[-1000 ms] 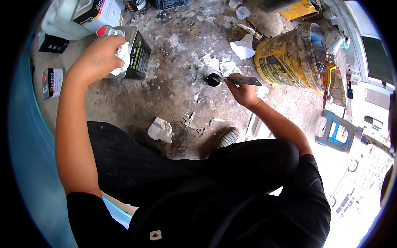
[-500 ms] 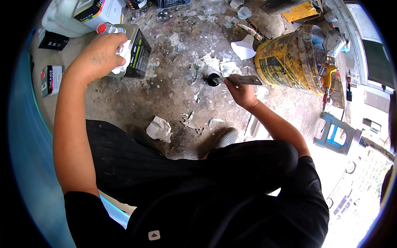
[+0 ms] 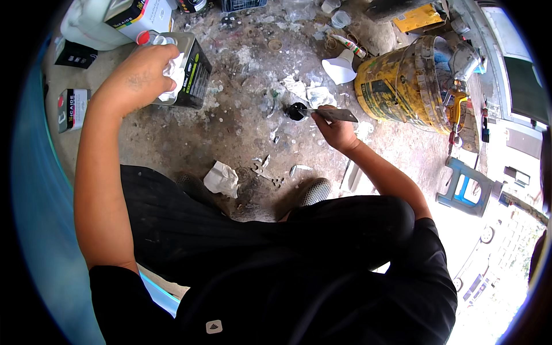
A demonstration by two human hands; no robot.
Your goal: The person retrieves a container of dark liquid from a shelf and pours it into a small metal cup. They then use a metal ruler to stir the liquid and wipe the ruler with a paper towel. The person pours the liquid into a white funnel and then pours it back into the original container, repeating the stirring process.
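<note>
In the upper left of the frame, the left hand [image 3: 142, 75] is curled with its thumb pressed to a crumpled white wad [image 3: 174, 72] over the top of a dark metal can [image 3: 196, 80], hiding part of that top; its fingertips are out of sight. Right of centre, the right hand [image 3: 335, 129] is closed around a flat scraper [image 3: 334, 114], whose narrow end reaches into a small cup [image 3: 296, 111] of black stuff standing on the stained floor [image 3: 241, 129]. Just above the cup lies a crumpled white rag [image 3: 319, 96], and beyond it a white funnel [image 3: 339, 69] and a tube [image 3: 349, 46]. A paint-smeared yellow bucket [image 3: 391, 86] lies tilted at upper right, near the funnel, with a grey stool [image 3: 468, 187] below it. Clear plastic cups [image 3: 340, 20] sit at the top. White containers crowd the upper left corner behind the can, with a smaller can [image 3: 73, 109] at the left. A torn paper piece [image 3: 221, 179] lies below centre, near the person's shoes [image 3: 315, 192].
</note>
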